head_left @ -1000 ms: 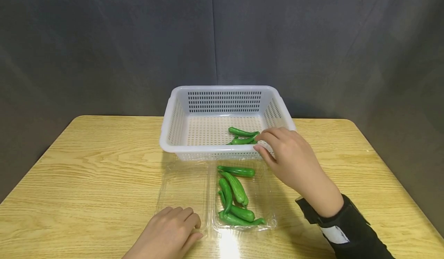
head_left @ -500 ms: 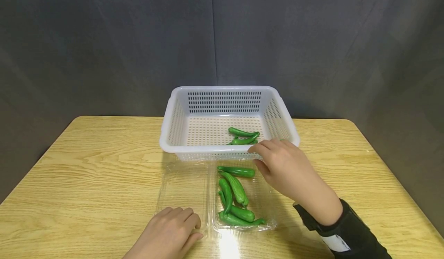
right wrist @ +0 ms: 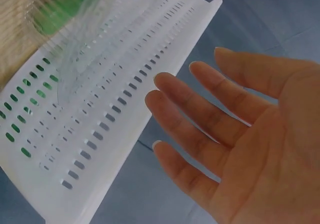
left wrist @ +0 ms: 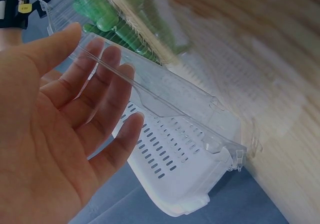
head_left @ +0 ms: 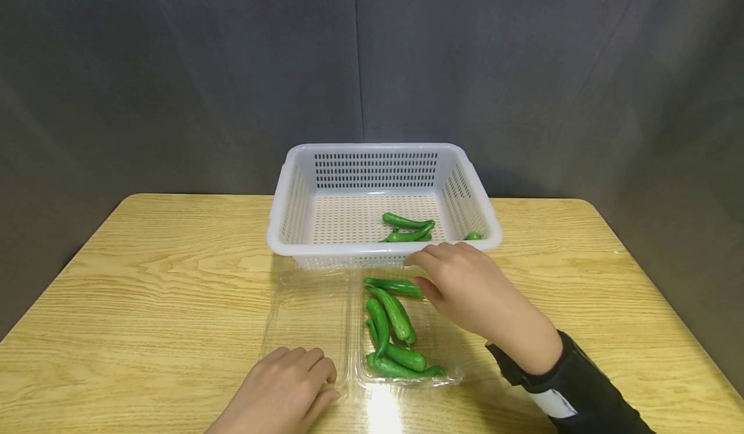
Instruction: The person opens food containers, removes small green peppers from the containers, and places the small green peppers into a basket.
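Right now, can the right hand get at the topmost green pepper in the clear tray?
Probably yes. The right hand is open and empty just beside that pepper, and the clear tray has its top open, so nothing blocks it.

Staged recording setup, likely a lab or studio: plain grey backdrop cloth (head_left: pixel 174 66) hung behind a lone wooden bench (head_left: pixel 145 279).
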{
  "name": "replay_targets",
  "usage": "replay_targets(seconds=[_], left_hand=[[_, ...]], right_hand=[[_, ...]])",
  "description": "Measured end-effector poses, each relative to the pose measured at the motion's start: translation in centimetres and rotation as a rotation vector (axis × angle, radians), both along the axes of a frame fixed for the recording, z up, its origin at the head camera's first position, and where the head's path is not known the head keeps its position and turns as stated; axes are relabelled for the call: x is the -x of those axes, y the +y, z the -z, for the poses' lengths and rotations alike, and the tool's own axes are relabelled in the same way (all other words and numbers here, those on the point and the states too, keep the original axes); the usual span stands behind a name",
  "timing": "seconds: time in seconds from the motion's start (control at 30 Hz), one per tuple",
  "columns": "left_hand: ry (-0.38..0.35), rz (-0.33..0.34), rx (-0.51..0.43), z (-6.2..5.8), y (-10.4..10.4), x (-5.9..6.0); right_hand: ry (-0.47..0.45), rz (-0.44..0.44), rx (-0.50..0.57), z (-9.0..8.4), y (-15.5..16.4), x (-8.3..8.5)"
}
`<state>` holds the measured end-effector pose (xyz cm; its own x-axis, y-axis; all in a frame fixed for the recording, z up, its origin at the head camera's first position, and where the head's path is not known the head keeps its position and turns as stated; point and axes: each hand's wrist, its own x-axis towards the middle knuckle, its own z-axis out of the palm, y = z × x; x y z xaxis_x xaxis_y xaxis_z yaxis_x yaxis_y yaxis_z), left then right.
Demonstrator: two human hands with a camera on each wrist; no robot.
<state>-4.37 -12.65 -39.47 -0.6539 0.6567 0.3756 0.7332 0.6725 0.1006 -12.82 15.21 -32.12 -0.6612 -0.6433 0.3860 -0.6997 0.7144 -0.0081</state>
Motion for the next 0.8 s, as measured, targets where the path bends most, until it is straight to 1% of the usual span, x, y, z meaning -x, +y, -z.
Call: replay_targets(seconds=[0.3,0.4,0.57,0.8], left_hand=[[-0.019,0.003,0.003,-0.1,0.0,0.0],[-0.023,0.008,0.001,-0.1,0.0,0.0],[-0.009,0.011,0.006,0.0,-0.1,0.1],[-0.013,0.012,0.007,-0.1,-0.1,0.1]], right_hand=[[-0.005,-0.006,-0.035,0.8,-0.7,-0.1],[-0.022,-0.027,-0.031,1.0,-0.8,0.0],[-0.057,-0.083,-0.026,1.3,-1.0,0.2],[-0.063,-0.093,-0.038,1.7,-1.3,0.1]])
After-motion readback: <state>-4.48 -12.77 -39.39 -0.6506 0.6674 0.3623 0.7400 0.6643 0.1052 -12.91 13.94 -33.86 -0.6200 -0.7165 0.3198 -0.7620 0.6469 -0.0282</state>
